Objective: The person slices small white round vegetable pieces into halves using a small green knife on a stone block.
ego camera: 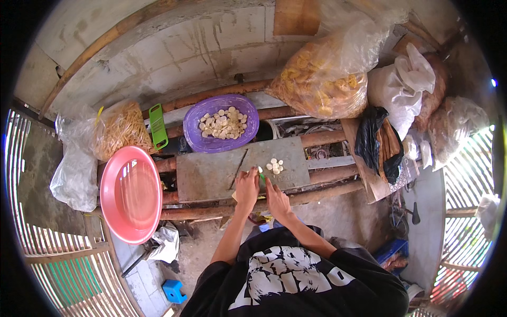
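Observation:
My left hand (246,189) rests on a grey slab (208,180), its fingers around a small pale piece of food (260,169). Close beside it on the right, my right hand (278,200) grips a small knife (262,177) with green showing, right against that piece. A little cluster of round, whitish slices (275,166) lies on the slab just beyond my right hand. Behind the slab stands a purple plastic basin (189,130) with many similar slices (223,123) in it. Most of the knife is hidden by my fingers.
To the left are a pink basin (107,190) of liquid, a green slicer (158,126) and a bag of thin strips (122,128). At right sit a large bag of yellow snacks (321,87), a white sack (396,91) and a black plastic bag (366,142). Gaps separate the wooden poles (332,174).

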Demonstrator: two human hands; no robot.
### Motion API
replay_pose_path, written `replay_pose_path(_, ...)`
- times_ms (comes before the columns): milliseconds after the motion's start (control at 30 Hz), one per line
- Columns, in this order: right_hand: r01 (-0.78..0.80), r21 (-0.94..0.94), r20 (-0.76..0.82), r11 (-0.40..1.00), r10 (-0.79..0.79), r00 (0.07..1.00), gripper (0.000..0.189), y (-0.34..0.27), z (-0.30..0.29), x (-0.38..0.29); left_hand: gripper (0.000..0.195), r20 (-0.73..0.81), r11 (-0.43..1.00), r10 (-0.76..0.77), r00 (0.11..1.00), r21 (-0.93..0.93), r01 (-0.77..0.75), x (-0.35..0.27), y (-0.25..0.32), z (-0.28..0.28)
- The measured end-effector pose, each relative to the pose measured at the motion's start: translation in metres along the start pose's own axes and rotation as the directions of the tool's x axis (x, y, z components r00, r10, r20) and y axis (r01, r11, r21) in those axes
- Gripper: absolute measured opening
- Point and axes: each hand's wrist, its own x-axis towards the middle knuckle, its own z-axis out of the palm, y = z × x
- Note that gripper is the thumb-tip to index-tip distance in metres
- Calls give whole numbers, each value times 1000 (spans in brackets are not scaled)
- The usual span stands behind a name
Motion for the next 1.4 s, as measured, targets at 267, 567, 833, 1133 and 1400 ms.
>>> replay_pose_path(267, -33, -45, 12, 998, 34, 999, 44, 2, 1, 11, 21, -80, 999, 44, 996, 4, -44, 4, 4, -2)
replay_pose_path(567, -8, 198, 12, 980, 6, 1000, 36, 21, -19, 2, 17, -69, 999, 10, 998, 41, -7, 10, -2, 7)
replay_pose_path(833, -49, 207, -14, 977, 53, 999, 38, 0, 9, 7, 13, -32, 999, 35, 999, -12, -35, 10, -7, 3)
replay_pose_path(1133, -35, 189, -41, 981, 43, 998, 39, -9, 6, 5, 12, -39, 1000, 14, 999, -8, -14, 5, -3, 2)
replay_pose_path(1400, -16, 194, -29, 981, 22, 999, 36, 1, 2, 3, 13, -47, 999, 17, 999, -27, -19, -2, -4, 9)
